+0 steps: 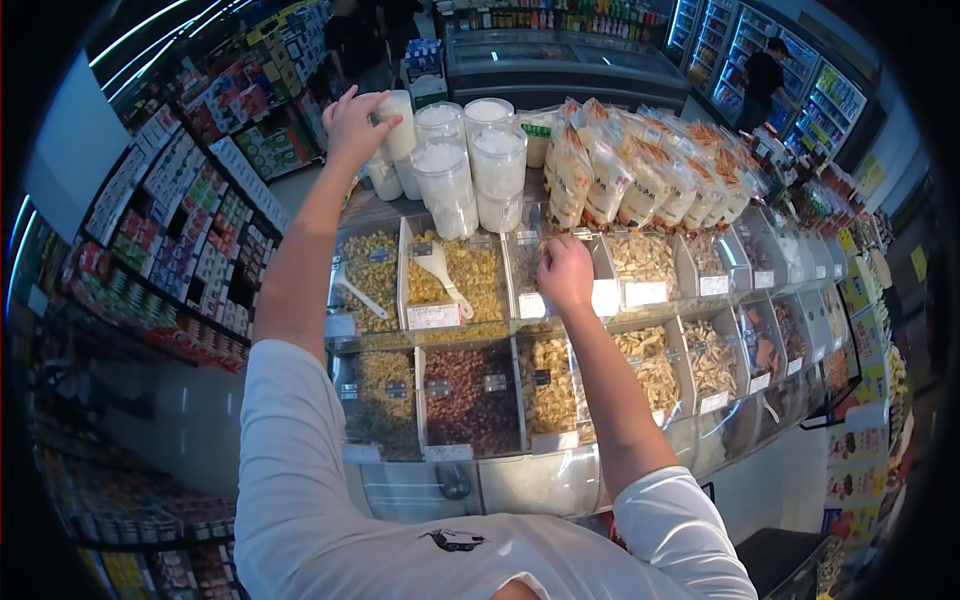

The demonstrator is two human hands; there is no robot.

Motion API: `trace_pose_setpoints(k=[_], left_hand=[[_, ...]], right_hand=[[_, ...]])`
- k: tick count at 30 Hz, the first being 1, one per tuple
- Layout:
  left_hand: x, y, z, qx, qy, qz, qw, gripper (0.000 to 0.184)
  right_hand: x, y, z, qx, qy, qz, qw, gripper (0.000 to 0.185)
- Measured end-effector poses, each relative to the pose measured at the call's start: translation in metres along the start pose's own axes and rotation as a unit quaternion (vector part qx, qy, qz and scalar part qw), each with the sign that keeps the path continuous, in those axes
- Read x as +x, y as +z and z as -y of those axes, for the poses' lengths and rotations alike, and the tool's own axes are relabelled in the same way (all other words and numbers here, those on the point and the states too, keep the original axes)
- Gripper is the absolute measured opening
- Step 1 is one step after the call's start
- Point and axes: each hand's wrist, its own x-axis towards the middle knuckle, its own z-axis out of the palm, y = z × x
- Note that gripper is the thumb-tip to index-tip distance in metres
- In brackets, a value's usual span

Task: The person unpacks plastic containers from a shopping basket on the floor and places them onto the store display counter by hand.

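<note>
My left hand reaches to the back left of the display, its thumb and fingers around the upper part of a tall clear jar with white contents. Several similar jars stand upright to its right, some stacked. My right hand is curled at the upper row of bins, over the edge of a lidded bin with a label in front. Its fingertips are hidden, so I cannot make out what they grip. White scoops lie in the bins left of it.
Bagged snacks stand in a row behind the bins. Below, a second row holds dried goods, including a bin of dark red pieces. Packed shelves stand at left. A freezer and a person are farther back.
</note>
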Motion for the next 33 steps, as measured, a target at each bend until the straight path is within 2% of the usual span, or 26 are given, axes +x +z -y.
trace_pose_setpoints(k=[3, 5, 8, 9, 11, 12, 14, 27, 33], left_hand=[[-0.002, 0.004, 0.004, -0.016, 0.006, 0.003, 1.0, 0.054], [-0.001, -0.001, 0.004, -0.064, -0.005, 0.045, 0.997, 0.051], [0.002, -0.02, -0.009, -0.044, -0.011, 0.091, 0.995, 0.057], [0.001, -0.02, -0.007, -0.044, -0.012, 0.092, 0.995, 0.057], [-0.002, -0.02, -0.004, 0.037, 0.045, 0.071, 0.996, 0.072], [-0.003, -0.016, -0.001, 0.038, 0.045, 0.07, 0.996, 0.072], [-0.008, -0.007, 0.004, 0.043, 0.083, 0.06, 0.994, 0.086], [-0.01, 0.001, -0.003, 0.092, 0.066, 0.061, 0.992, 0.091], [-0.006, -0.002, -0.009, 0.072, 0.042, 0.053, 0.995, 0.102]], right_hand=[[0.0, 0.001, -0.001, -0.007, -0.008, -0.004, 1.0, 0.007], [0.0, 0.001, -0.001, -0.008, -0.009, -0.005, 1.0, 0.007], [-0.001, 0.001, -0.001, -0.008, -0.006, -0.003, 1.0, 0.007], [-0.001, 0.002, -0.001, -0.006, -0.003, -0.001, 1.0, 0.007], [-0.001, 0.002, -0.001, -0.001, -0.008, -0.009, 1.0, 0.007], [0.0, 0.002, -0.001, 0.004, -0.013, -0.019, 1.0, 0.007], [0.0, 0.003, -0.002, 0.005, -0.014, -0.019, 1.0, 0.007], [-0.002, 0.006, -0.005, -0.008, -0.009, -0.01, 1.0, 0.009], [-0.002, 0.006, -0.006, -0.005, -0.004, -0.002, 1.0, 0.008]])
